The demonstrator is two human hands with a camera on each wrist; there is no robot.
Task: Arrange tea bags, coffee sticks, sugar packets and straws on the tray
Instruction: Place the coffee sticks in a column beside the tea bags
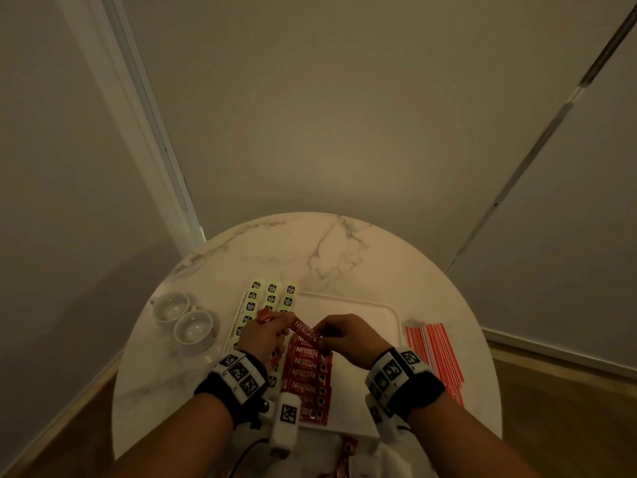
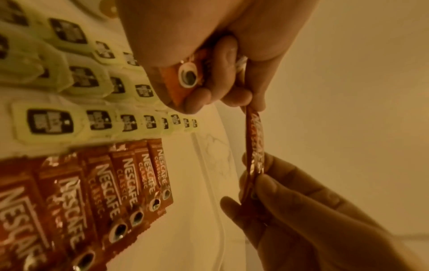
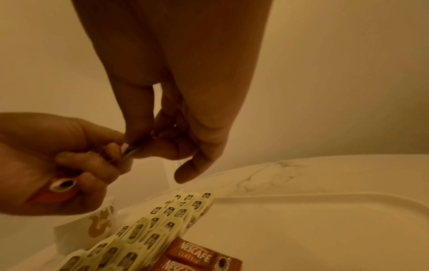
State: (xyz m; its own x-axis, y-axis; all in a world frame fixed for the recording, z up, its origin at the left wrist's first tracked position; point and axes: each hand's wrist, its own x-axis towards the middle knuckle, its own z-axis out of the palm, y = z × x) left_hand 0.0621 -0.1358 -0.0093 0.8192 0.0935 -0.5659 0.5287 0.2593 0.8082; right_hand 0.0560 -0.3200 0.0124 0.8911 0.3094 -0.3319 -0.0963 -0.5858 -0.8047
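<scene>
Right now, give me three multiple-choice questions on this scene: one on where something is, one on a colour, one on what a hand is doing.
1. Where are the straws?
A. on the table, right of the tray
B. in a cup
C. on the tea bags

2. What colour are the coffee sticks lying on the tray?
A. blue
B. red
C. black

3. What is the right hand doing?
A. lying flat on the table
B. lifting a cup
C. pinching one end of a coffee stick whose other end the left hand holds

Answers: 1 A, the head view shows them beside the tray's right rim. 2 B, the row of wrappers is red. 3 C, the left wrist view shows the stick between both hands.
</scene>
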